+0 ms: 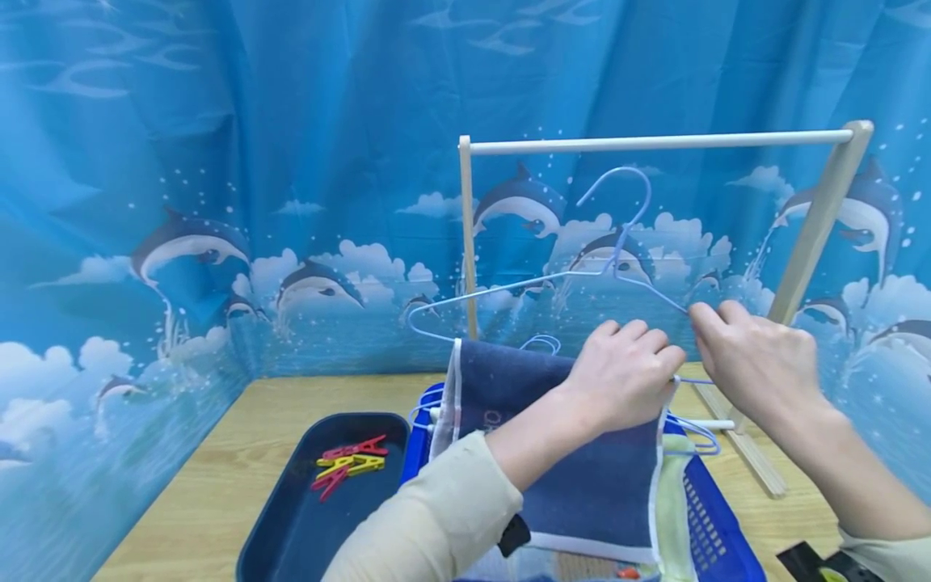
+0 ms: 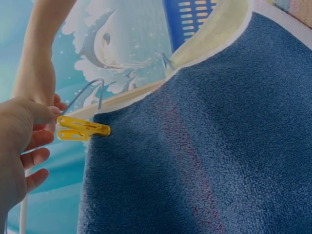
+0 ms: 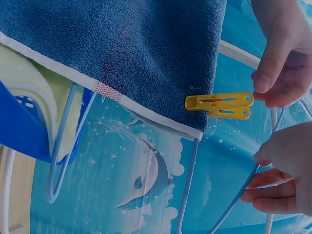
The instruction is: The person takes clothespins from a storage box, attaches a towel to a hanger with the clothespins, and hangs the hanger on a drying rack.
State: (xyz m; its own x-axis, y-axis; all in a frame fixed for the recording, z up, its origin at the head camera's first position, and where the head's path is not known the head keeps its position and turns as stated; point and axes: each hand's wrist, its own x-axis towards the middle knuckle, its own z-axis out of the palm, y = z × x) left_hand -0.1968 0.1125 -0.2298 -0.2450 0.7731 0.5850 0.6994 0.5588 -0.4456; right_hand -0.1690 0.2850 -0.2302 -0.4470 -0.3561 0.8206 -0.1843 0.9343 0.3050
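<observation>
Only wrist views show the towel's [image 3: 141, 53] clothespin [image 3: 214, 104], left fingers [image 2: 36, 158] parted, right fingers [image 3: 273, 191] pinching hanger wire [image 3: 227, 209].

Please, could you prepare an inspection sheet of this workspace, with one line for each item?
Surface: wood-grain table, bearing a blue basket and a dark tray.
Job's things: navy towel draped over a pale blue wire hanger, with a yellow clip at one end of the fold.
Clutter: loose red and yellow clips in the tray.
Hands: right hand grips the hanger's side wire; left hand is beside the yellow clip, contact unclear.
Cables: nothing seen.
Surroundings: rack with white top bar; dolphin-printed curtain behind.
</observation>
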